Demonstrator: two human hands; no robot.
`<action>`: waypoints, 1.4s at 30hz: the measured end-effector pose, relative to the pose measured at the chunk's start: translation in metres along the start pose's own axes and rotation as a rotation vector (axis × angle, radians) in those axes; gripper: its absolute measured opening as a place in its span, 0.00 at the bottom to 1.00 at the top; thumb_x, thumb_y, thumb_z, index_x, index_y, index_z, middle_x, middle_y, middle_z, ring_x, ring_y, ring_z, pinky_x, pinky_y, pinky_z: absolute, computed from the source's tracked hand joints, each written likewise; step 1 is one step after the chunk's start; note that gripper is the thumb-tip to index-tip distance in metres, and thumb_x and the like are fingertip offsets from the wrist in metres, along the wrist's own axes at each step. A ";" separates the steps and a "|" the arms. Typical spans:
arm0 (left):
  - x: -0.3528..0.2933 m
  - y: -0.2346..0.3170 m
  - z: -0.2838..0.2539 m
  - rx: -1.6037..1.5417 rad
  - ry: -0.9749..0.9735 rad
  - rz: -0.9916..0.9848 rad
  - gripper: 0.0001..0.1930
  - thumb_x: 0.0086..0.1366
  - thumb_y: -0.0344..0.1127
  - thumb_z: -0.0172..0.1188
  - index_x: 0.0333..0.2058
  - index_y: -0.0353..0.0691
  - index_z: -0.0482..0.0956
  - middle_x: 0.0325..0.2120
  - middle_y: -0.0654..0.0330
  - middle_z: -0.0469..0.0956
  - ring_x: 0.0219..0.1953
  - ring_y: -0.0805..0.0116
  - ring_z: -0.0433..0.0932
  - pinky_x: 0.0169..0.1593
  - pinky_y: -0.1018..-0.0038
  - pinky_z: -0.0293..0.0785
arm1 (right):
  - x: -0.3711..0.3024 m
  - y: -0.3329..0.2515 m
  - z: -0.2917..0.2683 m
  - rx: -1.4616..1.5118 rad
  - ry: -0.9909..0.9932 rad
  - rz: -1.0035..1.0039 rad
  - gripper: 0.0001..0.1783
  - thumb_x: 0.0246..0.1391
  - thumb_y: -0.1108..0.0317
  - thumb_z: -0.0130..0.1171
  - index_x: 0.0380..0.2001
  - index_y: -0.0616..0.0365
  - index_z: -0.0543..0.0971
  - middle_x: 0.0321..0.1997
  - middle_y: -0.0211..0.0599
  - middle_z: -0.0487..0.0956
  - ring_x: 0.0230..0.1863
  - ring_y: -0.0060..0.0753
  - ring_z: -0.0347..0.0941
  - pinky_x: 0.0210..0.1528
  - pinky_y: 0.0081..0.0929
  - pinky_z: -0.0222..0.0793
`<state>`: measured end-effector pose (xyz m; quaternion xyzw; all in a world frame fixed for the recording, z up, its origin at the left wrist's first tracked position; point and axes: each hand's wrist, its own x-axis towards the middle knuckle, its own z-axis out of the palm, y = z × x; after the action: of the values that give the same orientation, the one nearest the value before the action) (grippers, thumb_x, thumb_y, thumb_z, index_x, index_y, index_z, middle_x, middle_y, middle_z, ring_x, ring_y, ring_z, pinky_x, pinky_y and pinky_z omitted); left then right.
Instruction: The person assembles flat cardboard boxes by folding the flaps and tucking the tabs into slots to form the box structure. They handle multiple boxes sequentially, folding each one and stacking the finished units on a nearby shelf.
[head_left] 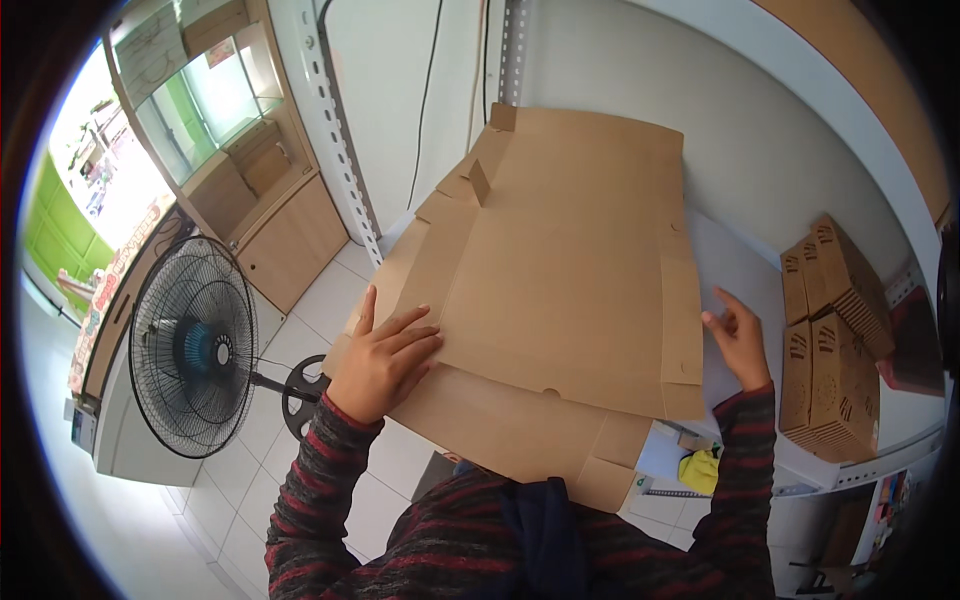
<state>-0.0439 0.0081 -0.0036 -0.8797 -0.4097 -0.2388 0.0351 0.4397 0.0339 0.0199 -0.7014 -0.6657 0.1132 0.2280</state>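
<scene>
Open and relaxed, the left hand (382,355) lies spread over the near left corner of the brown cardboard blank (570,260), while the right hand (737,335) hangs loosely curled just beside its right edge, apparently holding nothing. From where I stand, positioning the blank looks like the step in hand; the next move seems to call for the right fingers to take that edge while the left steadies. Across the white table (738,285) it lies broad and creased, fairly flat, overlapping another cardboard layer (515,420) nearest the body. A small tab (480,183) stands up on its left; a tiny notch (551,393) marks its near edge.
</scene>
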 end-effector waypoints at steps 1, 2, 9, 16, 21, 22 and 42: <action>0.003 0.000 0.000 -0.028 0.016 -0.031 0.14 0.53 0.30 0.65 0.41 0.43 0.80 0.40 0.62 0.81 0.54 0.62 0.75 0.69 0.42 0.44 | -0.001 -0.012 -0.005 0.014 0.049 -0.147 0.31 0.54 0.59 0.64 0.58 0.61 0.71 0.31 0.32 0.76 0.29 0.24 0.69 0.32 0.22 0.67; 0.005 0.000 0.000 -0.049 0.029 -0.066 0.11 0.54 0.30 0.64 0.38 0.42 0.80 0.38 0.61 0.81 0.51 0.61 0.76 0.68 0.44 0.47 | -0.006 -0.037 -0.014 0.036 0.095 -0.298 0.31 0.53 0.57 0.65 0.57 0.61 0.72 0.30 0.33 0.75 0.29 0.28 0.70 0.32 0.25 0.68; 0.021 -0.014 0.001 -0.144 0.019 -0.185 0.04 0.59 0.32 0.62 0.31 0.39 0.78 0.25 0.59 0.77 0.31 0.54 0.75 0.53 0.59 0.69 | -0.040 -0.130 -0.020 -0.261 -0.599 -0.768 0.22 0.47 0.56 0.66 0.39 0.62 0.78 0.31 0.46 0.79 0.35 0.53 0.76 0.36 0.41 0.72; 0.055 -0.002 0.011 0.128 0.087 -0.265 0.14 0.57 0.37 0.63 0.42 0.41 0.76 0.42 0.56 0.74 0.51 0.54 0.69 0.64 0.51 0.56 | 0.039 -0.105 -0.004 0.040 -0.844 -0.527 0.20 0.49 0.54 0.67 0.28 0.64 0.79 0.19 0.43 0.78 0.23 0.42 0.77 0.28 0.33 0.70; 0.057 0.043 0.044 0.247 -0.070 -0.145 0.33 0.59 0.42 0.60 0.62 0.43 0.63 0.64 0.53 0.60 0.69 0.50 0.51 0.67 0.43 0.43 | 0.050 -0.084 0.018 -0.054 -0.775 -0.502 0.24 0.45 0.50 0.71 0.19 0.63 0.77 0.18 0.40 0.77 0.20 0.30 0.73 0.25 0.28 0.65; 0.058 0.053 0.049 0.227 -0.103 -0.104 0.33 0.60 0.44 0.59 0.63 0.43 0.63 0.65 0.52 0.60 0.70 0.50 0.50 0.67 0.41 0.41 | 0.050 -0.083 0.019 -0.055 -0.758 -0.503 0.25 0.44 0.49 0.72 0.18 0.62 0.77 0.18 0.40 0.77 0.20 0.32 0.73 0.25 0.29 0.65; 0.106 0.108 0.036 -0.358 0.043 -0.006 0.07 0.55 0.28 0.65 0.33 0.43 0.78 0.33 0.62 0.79 0.44 0.64 0.78 0.69 0.40 0.35 | 0.040 -0.096 -0.044 0.194 -0.995 -0.672 0.13 0.40 0.74 0.67 0.30 0.67 0.76 0.25 0.38 0.76 0.28 0.31 0.75 0.31 0.27 0.70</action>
<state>0.1087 0.0208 0.0266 -0.8653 -0.3626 -0.3267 -0.1141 0.3794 0.0671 0.1093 -0.2917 -0.8642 0.4093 -0.0242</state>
